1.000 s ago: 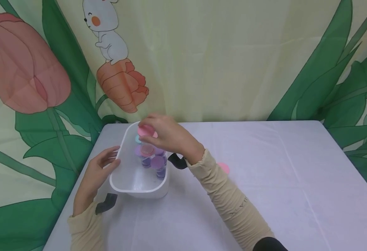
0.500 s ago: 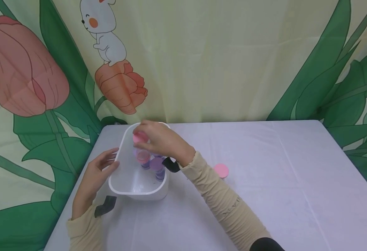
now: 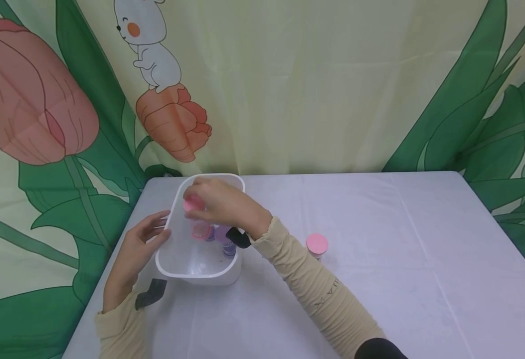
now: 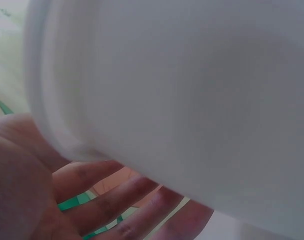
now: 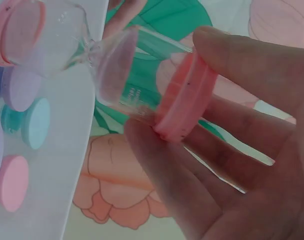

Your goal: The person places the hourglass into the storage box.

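Observation:
My right hand [image 3: 219, 202] pinches a sand timer [image 5: 131, 75] by one pink end cap, thumb on one side and fingers on the other. The timer is clear glass with pale pink sand and a second pink cap at its far end; it is tilted over the inside of a white plastic bin [image 3: 195, 275]. My left hand [image 3: 138, 244] is at the bin's left rim, its fingers extended along the outer wall in the left wrist view [image 4: 126, 205]. Inside the bin stand more sand timers, including a purple-capped one [image 3: 228, 247], a teal-capped one [image 5: 36, 122] and a pink-capped one [image 5: 12, 182].
Another pink-capped sand timer [image 3: 317, 244] stands on the white-covered table [image 3: 379, 279], right of the bin and beside my right sleeve. Behind the table's back edge hangs a printed curtain [image 3: 311, 99] with a tulip, leaves and a rabbit on a carrot.
My right hand has moved left and nearer within the bin's opening, carrying the sand timer. The pink-capped timer on the table now shows beyond my sleeve. My left hand stays at the rim.

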Motion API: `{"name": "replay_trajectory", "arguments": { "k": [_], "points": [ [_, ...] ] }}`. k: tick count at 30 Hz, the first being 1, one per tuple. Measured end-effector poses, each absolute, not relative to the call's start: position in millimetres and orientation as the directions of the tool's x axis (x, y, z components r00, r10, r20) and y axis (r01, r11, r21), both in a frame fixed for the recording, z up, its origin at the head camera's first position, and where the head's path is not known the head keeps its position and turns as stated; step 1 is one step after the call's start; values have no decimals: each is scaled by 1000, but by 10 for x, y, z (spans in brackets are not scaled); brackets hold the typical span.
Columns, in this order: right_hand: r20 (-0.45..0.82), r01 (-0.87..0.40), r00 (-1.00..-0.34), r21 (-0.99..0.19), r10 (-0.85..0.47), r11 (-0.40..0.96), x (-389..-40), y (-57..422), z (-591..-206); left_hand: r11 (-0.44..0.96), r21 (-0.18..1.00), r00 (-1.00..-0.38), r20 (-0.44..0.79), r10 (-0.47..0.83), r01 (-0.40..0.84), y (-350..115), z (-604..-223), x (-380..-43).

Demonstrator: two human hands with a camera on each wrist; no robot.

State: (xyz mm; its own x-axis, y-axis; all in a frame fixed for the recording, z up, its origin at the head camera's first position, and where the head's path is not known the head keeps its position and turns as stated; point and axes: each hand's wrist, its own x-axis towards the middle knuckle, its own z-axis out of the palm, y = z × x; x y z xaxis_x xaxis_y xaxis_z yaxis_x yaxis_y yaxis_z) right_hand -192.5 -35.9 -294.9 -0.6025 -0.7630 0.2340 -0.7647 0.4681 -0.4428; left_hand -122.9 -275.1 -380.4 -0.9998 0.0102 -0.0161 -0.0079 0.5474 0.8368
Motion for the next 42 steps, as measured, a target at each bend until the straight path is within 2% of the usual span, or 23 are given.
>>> {"name": "replay_trajectory", "arguments": {
  "k": [9, 19, 31, 42],
  "points": [
    [115, -748, -617, -391, -778, 536, -1928, -458, -2967, 556, 831, -1000, -19, 9, -11, -2738, -3790, -1242],
    [71, -764, -588, -378, -806, 524, -1982, -565, -3036, 558, 830, -1000, -17, 14, -6, -2735, -3806, -1247],
    [-17, -753, -599, -328, -801, 570, -2007, -656, -3144, 550, 835, -1000, -17, 18, -4, -2724, -3789, -1262],
    [-100, -727, -593, -359, -799, 585, -1941, -734, -3211, 554, 832, -1000, -25, 11, -15, -2742, -3783, -1221]
  ]
}}
